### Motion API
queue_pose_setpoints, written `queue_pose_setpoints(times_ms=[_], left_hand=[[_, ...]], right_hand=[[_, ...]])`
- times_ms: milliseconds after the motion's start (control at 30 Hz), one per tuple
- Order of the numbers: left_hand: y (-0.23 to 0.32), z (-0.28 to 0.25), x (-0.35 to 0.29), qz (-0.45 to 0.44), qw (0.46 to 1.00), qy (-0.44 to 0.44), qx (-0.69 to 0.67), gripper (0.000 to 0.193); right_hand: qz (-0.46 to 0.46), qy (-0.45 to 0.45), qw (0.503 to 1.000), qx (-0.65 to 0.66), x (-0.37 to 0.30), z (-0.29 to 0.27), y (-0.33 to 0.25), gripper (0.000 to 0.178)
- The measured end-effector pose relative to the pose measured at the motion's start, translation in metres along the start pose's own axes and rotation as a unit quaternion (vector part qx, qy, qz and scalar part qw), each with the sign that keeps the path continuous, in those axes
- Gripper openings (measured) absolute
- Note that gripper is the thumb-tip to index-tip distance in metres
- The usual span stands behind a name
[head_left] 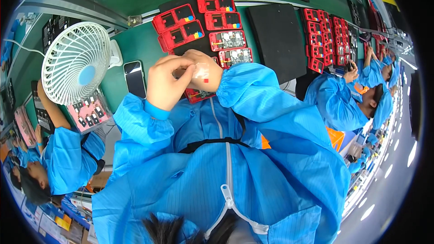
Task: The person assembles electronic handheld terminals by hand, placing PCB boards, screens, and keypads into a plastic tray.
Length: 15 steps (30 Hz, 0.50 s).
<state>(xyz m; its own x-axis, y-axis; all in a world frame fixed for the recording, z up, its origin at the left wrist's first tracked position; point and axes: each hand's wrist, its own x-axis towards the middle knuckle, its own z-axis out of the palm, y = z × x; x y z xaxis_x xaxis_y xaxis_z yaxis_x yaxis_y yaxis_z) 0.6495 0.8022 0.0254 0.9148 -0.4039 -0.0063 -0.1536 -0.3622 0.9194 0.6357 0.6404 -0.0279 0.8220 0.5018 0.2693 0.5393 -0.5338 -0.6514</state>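
Observation:
My left hand [167, 83] is closed in a pinch, its thumb and forefinger at the left edge of a small clear film [201, 70]. The film lies on the back of my right hand [211, 74], near the wrist, and a tiny red square shows at its lower corner. The right hand is bent inward, its fingers hidden behind the left. Below the hands, by the table's near edge, a red device housing [199, 96] with a circuit board is partly covered. Just beyond are two red housings with bare green-white circuit boards [227, 40].
Further red housings [178, 31] lie on a black mat. At left stand a white fan [79, 63], a phone [134, 79] and a pink tray of small parts [90, 113]. A black foam board [276, 40] and more housings [318, 36] are at right. Co-workers sit on both sides.

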Motion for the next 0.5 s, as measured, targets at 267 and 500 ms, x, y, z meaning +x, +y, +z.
queue_pose_setpoints(times_ms=[267, 500], left_hand=[[-0.015, -0.005, -0.014, -0.101, 0.936, 0.152, -0.301, 0.018], [-0.026, 0.010, -0.016, -0.130, 0.863, 0.153, -0.464, 0.019]], right_hand=[[0.408, 0.214, 0.796, 0.392, -0.025, 0.005, -0.016, 0.030], [0.384, 0.258, 0.495, 0.736, -0.033, 0.004, -0.045, 0.053]])
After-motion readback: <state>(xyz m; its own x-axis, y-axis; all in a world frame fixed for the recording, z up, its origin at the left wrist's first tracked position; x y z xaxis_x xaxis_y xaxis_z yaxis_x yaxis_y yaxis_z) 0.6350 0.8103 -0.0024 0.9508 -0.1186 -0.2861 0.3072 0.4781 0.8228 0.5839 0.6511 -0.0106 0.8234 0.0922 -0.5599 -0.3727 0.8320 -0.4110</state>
